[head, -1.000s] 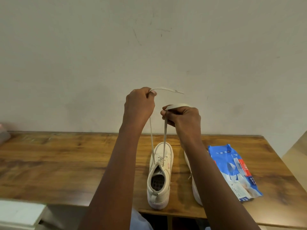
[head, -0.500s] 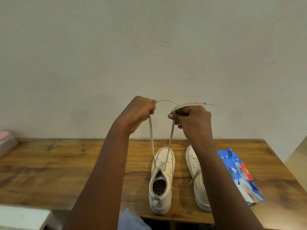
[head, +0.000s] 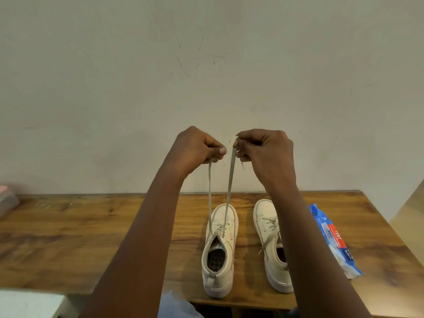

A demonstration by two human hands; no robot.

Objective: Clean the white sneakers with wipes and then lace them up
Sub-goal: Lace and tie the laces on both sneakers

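Two white sneakers stand side by side on the wooden table [head: 91, 237], toes toward the wall. The left sneaker [head: 219, 251] has its lace [head: 230, 180] pulled up taut in two strands from the top eyelets. My left hand [head: 195, 150] pinches the left strand and my right hand [head: 266, 152] pinches the right strand, both raised well above the shoe with their fingertips almost touching. The right sneaker [head: 270, 239] is partly hidden behind my right forearm; its lace lies loose across the tongue.
A blue pack of wipes [head: 332, 239] lies on the table right of the sneakers, near the right edge. A pinkish box [head: 6, 198] sits at the far left by the wall. A white surface [head: 27, 304] shows at the lower left, below the table's front edge.
Both hands came closer together and now hold the lace nearer its ends; the loose ends that stuck out sideways are gone from view. The camera tilted, so the table sits lower.
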